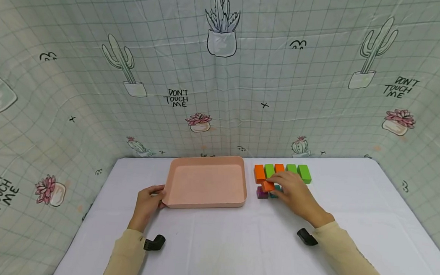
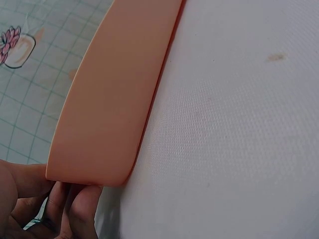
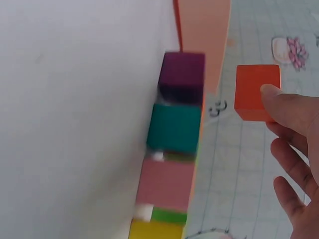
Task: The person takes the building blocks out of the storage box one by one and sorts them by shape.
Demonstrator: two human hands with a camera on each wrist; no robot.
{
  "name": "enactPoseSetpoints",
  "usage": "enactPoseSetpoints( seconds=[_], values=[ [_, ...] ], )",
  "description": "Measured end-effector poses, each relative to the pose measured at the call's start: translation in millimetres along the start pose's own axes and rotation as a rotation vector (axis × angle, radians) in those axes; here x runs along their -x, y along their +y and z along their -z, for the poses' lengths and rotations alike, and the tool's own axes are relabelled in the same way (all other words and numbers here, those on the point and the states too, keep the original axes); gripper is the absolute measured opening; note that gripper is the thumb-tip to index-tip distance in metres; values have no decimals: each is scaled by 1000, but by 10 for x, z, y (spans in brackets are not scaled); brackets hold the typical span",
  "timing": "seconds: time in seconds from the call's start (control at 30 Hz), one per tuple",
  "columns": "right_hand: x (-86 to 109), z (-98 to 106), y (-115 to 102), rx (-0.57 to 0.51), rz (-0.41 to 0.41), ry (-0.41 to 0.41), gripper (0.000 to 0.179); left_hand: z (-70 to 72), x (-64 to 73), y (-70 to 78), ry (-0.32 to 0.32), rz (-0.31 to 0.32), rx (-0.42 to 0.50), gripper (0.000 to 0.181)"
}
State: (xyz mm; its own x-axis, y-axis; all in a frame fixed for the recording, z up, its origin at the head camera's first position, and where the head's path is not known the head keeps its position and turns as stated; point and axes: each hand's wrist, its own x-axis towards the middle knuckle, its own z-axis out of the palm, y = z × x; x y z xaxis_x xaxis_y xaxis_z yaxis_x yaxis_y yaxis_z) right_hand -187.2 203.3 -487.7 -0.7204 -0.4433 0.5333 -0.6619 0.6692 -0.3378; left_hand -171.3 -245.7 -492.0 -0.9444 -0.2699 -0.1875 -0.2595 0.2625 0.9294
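My right hand (image 1: pixel 296 194) pinches an orange block (image 3: pixel 256 89) between thumb and fingers, raised above the other blocks. Below it on the table sit a purple block (image 3: pixel 183 69), a teal block (image 3: pixel 174 128), a pink block (image 3: pixel 167 181) and a yellow block (image 3: pixel 157 230), lined up in a row. To the left stands a shallow peach tray (image 1: pixel 206 181) with a bare floor. At its near left corner my left hand (image 1: pixel 148 202) grips the wall, fingers curled at the corner in the left wrist view.
Behind the front row is a second row, with an orange block (image 1: pixel 259 174), a green block (image 1: pixel 304 174) and several more, partly hidden by the right hand. A white cloth covers the table (image 1: pixel 213 246). A patterned curtain (image 1: pixel 246 80) rises behind the table's far edge.
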Motion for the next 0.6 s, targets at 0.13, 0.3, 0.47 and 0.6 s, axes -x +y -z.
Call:
enactPoseSetpoints(
  seconds=[0.13,0.3,0.47,0.6],
  values=[
    [119,107,105,22,-47,4,42,6,3,0,0,8,-3,33],
    [247,250,232,40,-122,-1,44,6,-7,-1,-13,11,3,33],
    [370,341,344,75,-135,0,45,6,-16,4,-11,6,-2,33],
    [455,388,412,91,-131,18,46,15,-12,15,-11,2,-8,34]
  ],
)
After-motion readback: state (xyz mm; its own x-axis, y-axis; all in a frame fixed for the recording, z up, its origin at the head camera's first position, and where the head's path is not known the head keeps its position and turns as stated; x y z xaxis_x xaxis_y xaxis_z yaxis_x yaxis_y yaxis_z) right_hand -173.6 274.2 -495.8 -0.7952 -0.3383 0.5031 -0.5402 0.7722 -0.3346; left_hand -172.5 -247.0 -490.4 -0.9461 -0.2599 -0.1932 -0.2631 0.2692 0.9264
